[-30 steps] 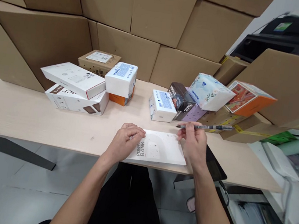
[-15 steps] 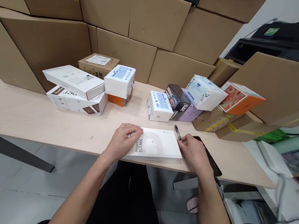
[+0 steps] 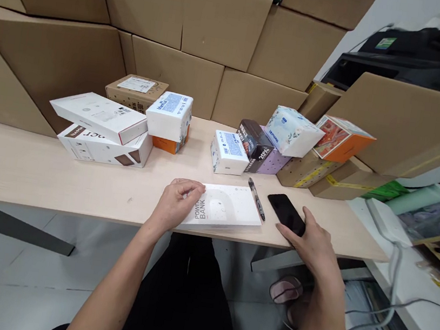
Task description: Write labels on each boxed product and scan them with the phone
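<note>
A flat white box marked POWER BANK [image 3: 225, 204] lies near the table's front edge. My left hand [image 3: 174, 202] is closed over its left end, fingers curled, with some fingertips hidden. Along the box's right edge lies a grey and black pen [image 3: 256, 199], touched by no hand. To the right, a black smartphone [image 3: 285, 211] rests flat on the table. My right hand [image 3: 311, 240] grips its near end, thumb on the left side and fingers on the right.
Behind stand white tissue packs [image 3: 229, 154], a dark brown box [image 3: 254, 140] and an orange box [image 3: 346, 142]. White boxes [image 3: 100, 115] are stacked at the left. Tall cardboard panels [image 3: 223, 23] wall off the back. The table's front edge runs close below the hands.
My right hand has left the pen beside the box and moved right onto the phone, whose screen now shows. My left hand stays on the box. The view has shifted slightly.
</note>
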{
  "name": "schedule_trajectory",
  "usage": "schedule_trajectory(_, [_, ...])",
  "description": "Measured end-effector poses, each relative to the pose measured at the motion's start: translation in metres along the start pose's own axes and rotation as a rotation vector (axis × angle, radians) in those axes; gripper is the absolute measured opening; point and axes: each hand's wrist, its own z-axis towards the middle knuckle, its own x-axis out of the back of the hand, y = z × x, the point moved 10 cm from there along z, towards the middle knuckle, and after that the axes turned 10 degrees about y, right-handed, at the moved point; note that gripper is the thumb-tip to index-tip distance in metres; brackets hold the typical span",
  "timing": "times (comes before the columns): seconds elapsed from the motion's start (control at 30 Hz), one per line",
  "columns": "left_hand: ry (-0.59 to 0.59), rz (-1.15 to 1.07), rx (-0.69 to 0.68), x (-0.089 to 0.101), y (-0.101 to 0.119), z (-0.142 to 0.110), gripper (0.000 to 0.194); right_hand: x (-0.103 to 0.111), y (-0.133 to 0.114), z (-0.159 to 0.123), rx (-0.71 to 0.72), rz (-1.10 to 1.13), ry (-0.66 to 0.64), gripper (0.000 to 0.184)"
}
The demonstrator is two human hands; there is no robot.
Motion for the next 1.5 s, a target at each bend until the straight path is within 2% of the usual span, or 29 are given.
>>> schedule_trajectory(0.23, [-0.001, -0.007, 0.02, 0.0, 0.0, 0.0, 0.023, 0.004, -0.014, -0.004, 0.018, 0.07, 0.106, 0.081])
schedule_trajectory(0.3, [0.002, -0.004, 0.023, 0.0, 0.0, 0.0, 0.024, 0.01, -0.019, -0.007, 0.043, 0.083, 0.179, 0.08])
schedule_trajectory(0.5, [0.001, 0.004, 0.026, 0.001, -0.003, 0.0, 0.025, 0.058, -0.053, -0.037, 0.288, 0.186, 0.605, 0.061])
schedule_trajectory(0.63, [0.008, 0.01, 0.032, 0.001, -0.005, 0.001, 0.025, 0.081, -0.08, -0.06, 0.399, 0.223, 0.714, 0.053])
schedule_trajectory(0.8, [0.009, 0.007, 0.018, 0.0, -0.001, 0.001, 0.026, 0.091, -0.111, -0.08, 0.528, 0.276, 0.73, 0.047])
schedule_trajectory(1.0, [0.009, 0.004, 0.007, 0.0, 0.0, 0.0, 0.025, 0.089, -0.128, -0.088, 0.581, 0.3, 0.713, 0.036])
schedule_trajectory(1.17, [0.0, 0.019, 0.013, 0.0, -0.001, 0.0, 0.025, 0.09, -0.135, -0.091, 0.619, 0.279, 0.727, 0.037])
schedule_trajectory(1.5, [-0.006, 0.009, 0.015, 0.001, 0.002, -0.001, 0.026, 0.085, -0.133, -0.087, 0.588, 0.309, 0.701, 0.04])
